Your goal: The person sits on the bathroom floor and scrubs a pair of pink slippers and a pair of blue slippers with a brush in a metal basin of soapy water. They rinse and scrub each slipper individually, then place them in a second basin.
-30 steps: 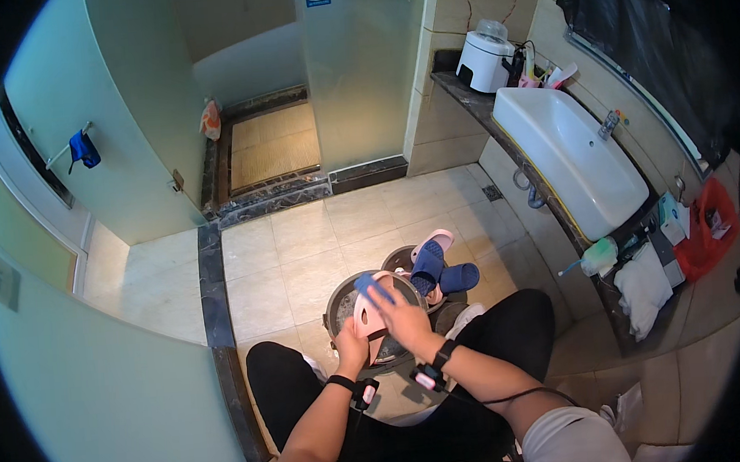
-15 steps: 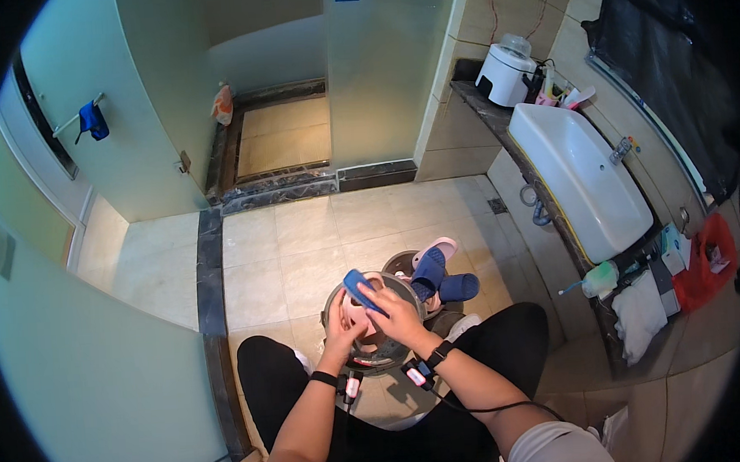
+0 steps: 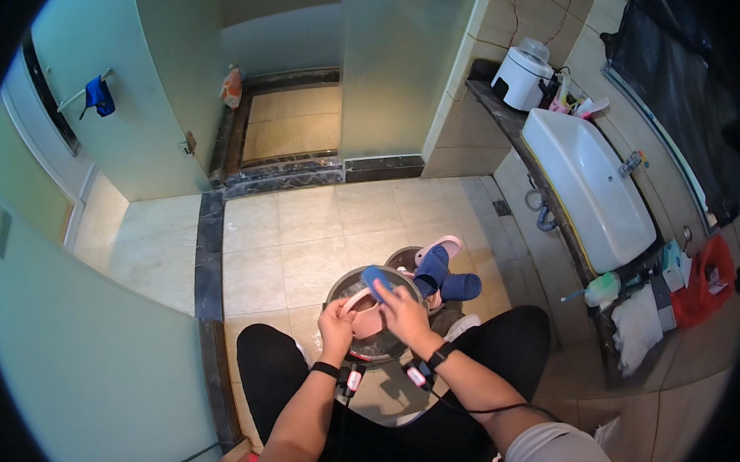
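Observation:
My left hand (image 3: 335, 330) grips a pink slipper (image 3: 367, 323) by its edge, tilted over a round grey bucket (image 3: 336, 289) between my knees. In my right hand (image 3: 406, 318) is a blue brush (image 3: 375, 280), its far end pointing up and away. The brush lies against or just above the slipper; its bristles are hidden from here. Beside the bucket on the right, two blue slippers (image 3: 460, 287) and another pink slipper (image 3: 441, 248) rest on a second dark container (image 3: 400, 258), partly covered by them.
A white sink (image 3: 583, 184) on a dark counter runs along the right wall. A white appliance (image 3: 523, 78), a white cloth (image 3: 637, 325) and a red plastic bag (image 3: 705, 282) lie around it. Frosted glass doors (image 3: 98, 358) stand left and ahead; a raised dark sill (image 3: 282, 180) edges the shower.
The pink slipper has turned, so its strap faces me more. My right hand has shifted slightly right with the brush, which now points more upright. The view has moved a little.

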A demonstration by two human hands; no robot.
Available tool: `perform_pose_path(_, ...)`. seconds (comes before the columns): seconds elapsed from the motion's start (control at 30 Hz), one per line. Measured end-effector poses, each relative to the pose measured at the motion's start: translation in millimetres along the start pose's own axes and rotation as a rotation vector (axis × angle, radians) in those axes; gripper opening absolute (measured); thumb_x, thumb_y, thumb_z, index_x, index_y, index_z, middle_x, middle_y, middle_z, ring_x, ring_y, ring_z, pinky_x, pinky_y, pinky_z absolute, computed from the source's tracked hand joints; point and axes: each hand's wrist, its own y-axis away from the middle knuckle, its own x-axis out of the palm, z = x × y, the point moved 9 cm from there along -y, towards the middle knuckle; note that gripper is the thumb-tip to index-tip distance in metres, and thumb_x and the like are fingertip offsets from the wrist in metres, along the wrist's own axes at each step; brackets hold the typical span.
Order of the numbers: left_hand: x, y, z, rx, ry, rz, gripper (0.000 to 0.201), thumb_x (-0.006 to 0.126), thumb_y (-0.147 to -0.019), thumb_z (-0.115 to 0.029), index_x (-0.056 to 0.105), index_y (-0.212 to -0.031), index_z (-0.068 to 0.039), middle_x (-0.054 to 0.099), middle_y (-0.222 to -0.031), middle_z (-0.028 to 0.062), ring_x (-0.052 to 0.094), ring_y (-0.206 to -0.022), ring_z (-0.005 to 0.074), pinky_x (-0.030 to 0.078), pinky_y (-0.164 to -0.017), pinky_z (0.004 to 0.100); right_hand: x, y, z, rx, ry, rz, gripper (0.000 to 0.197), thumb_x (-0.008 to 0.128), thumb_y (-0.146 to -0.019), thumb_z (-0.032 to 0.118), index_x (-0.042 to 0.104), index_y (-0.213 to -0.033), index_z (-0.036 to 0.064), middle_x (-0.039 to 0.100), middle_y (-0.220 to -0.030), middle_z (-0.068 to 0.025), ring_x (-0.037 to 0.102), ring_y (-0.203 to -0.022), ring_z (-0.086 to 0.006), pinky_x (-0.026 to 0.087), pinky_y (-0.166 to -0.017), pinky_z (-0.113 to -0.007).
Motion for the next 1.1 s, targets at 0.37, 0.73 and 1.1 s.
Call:
perform_pose_path(0.37, -23.7, -6.2, 6.2, 0.032, 0.078, -0.143, 0.031, 0.063, -0.079, 0.009, 0.053, -0.107, 0.005, 0.064, -0.096, 0.0115, 0.063, -0.085, 0.0160, 0.050, -0.077, 0.0267, 102.4, -3.6, -134.0, 0.441, -0.360, 0.159, 0.054, 0.054, -0.082, 0.006, 0.043, -0.135, 0.0022, 0.062, -0.088, -0.0230, 0.062, -0.069, -0.0341, 0.050, -0.060, -0.042)
perform_pose_path(0.73, -54.3, -9.1, 42.0, -0.110, -0.141, -0.163, 0.040, 0.061, -0.085, 0.000, 0.032, -0.113, -0.001, 0.054, -0.094, 0.0149, 0.058, -0.089, 0.0184, 0.047, -0.076, 0.0310, 227.0, 54.5, -193.0, 0.817, -0.050, 0.176, 0.039, 0.059, -0.078, 0.010, 0.057, -0.115, -0.0030, 0.060, -0.109, -0.0298, 0.058, -0.107, -0.0388, 0.045, -0.092, -0.045)
perform_pose_path(1.1, -34.3, -20.4, 60.3, -0.041, -0.215, -0.221, 0.072, 0.052, -0.085, 0.003, 0.011, -0.145, -0.005, 0.041, -0.128, 0.0239, 0.046, -0.119, 0.0326, 0.045, -0.093, 0.0374, 95.8, 25.8, -58.0, 0.227, -0.501, -0.261, 0.051, 0.061, -0.084, 0.009, 0.050, -0.133, 0.0112, 0.061, -0.108, -0.0178, 0.063, -0.090, -0.0283, 0.048, -0.079, -0.033)
